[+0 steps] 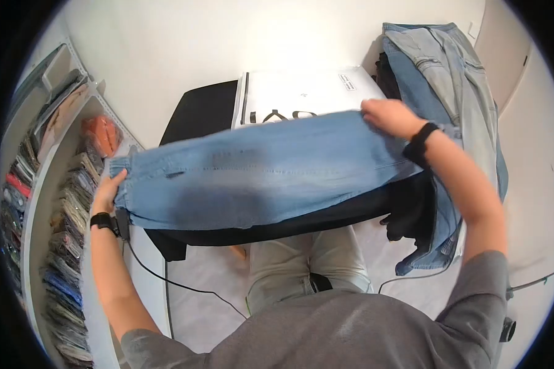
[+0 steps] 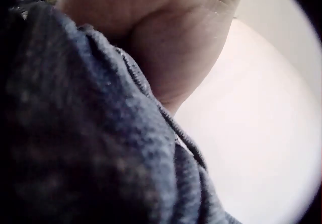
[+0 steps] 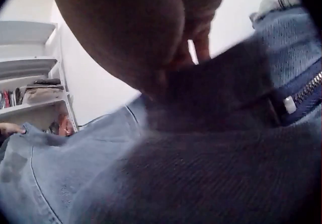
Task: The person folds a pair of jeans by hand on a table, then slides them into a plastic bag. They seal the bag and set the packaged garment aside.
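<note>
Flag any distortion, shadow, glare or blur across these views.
Head view: curved distortion, black corners, shadow-like dark patches on the long light-blue denim garment; left wrist: garment dim and soft, white surface at right washed out; right wrist: right hand darkened against the bright white wall, foreground garment dim.

The bare left hand (image 1: pixel 109 189) is gripping at the far left of the head view, its thumb (image 1: pixel 122 174) pointing up and inward. The black-strapped left wrist (image 1: pixel 104 222) is sitting just below it, and the bare left forearm (image 1: pixel 109 270) is running down toward the body. The bare right hand (image 1: pixel 395 117) is gripping farther forward, well apart from the left, its fingers (image 1: pixel 372 107) pointing leftward. From the black-banded right wrist (image 1: pixel 420 142), the bare right forearm (image 1: pixel 465 175) is slanting outward to a bent elbow (image 1: pixel 490 234).
</note>
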A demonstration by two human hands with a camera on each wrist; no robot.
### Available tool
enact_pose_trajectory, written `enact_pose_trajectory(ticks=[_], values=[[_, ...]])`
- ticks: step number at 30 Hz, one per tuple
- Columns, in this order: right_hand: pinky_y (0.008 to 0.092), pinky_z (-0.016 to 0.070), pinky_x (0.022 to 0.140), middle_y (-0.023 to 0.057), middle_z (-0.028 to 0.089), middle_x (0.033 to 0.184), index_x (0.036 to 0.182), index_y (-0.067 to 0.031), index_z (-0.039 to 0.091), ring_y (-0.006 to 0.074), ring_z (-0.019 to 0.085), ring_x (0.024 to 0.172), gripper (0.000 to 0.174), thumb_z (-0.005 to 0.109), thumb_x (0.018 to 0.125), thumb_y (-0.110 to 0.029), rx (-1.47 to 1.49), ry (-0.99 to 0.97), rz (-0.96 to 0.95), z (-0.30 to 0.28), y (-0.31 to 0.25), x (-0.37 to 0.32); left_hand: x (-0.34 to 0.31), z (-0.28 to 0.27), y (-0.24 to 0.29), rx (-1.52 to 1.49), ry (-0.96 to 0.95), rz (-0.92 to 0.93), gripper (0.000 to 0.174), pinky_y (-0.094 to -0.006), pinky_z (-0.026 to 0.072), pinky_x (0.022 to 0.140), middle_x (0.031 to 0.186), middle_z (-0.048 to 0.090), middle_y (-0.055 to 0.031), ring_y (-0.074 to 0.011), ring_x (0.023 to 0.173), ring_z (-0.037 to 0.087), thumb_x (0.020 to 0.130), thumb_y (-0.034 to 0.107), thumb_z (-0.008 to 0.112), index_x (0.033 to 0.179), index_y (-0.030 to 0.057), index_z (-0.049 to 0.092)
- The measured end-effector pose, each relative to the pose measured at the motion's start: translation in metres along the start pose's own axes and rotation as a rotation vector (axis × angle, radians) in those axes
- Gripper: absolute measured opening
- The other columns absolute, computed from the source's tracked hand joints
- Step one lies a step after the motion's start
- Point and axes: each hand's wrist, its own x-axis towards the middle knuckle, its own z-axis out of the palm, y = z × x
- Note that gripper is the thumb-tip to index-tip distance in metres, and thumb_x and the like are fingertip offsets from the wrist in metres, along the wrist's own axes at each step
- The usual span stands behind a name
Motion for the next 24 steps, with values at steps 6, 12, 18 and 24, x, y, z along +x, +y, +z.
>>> enact_pose_trajectory(ticks=[6,12,18,24], values=[[0.0422,0.0468,0.086,0.0165,0.064,0.101,0.111,-0.0063,0.056,0.0333,0.060,0.098,0.027,0.059,0.086,-0.014,0.119,0.042,-0.073,0.052,0.032,-0.004,0.009,0.014,-0.020,0.128,0.018,-0.114,0.057,-0.0327,0.0426,0.093,0.119,0.059,-0.0113,-0.0200,0.106,0.056,0.087,0.033,0.065,0.127,-0.0034,0.049],[0.0340,0.0499,0.077,0.0152,0.067,0.094,0.105,-0.0025,0.063,0.0265,0.065,0.087,0.024,0.059,0.087,-0.017,0.339,0.199,0.604,-0.033,0.092,-0.085,0.000,-0.018,-0.040,-0.132,-0.166,-0.149,0.058,-0.0329,0.0416,0.095,0.123,0.055,-0.0130,-0.0233,0.110,0.055,0.091,0.037,0.059,0.128,-0.0059,0.046],[0.0360,0.0497,0.079,0.0162,0.067,0.095,0.103,-0.0022,0.063,0.0299,0.064,0.089,0.031,0.066,0.080,-0.023,0.357,0.199,0.811,-0.002,0.122,-0.132,-0.046,-0.021,-0.048,-0.018,0.085,-0.373,0.072,-0.0346,0.0385,0.087,0.133,0.048,-0.0051,-0.0210,0.113,0.050,0.087,0.051,0.059,0.142,0.0121,0.033],[0.0348,0.0456,0.087,0.0135,0.062,0.107,0.106,-0.0030,0.061,0.0307,0.058,0.098,0.034,0.069,0.075,-0.014,0.214,0.160,0.512,0.000,0.130,-0.145,-0.073,0.014,-0.047,0.070,0.208,-0.319,0.077,-0.0446,0.0295,0.098,0.146,0.033,-0.0091,-0.0278,0.132,0.033,0.086,0.054,0.058,0.145,0.0161,0.026]])
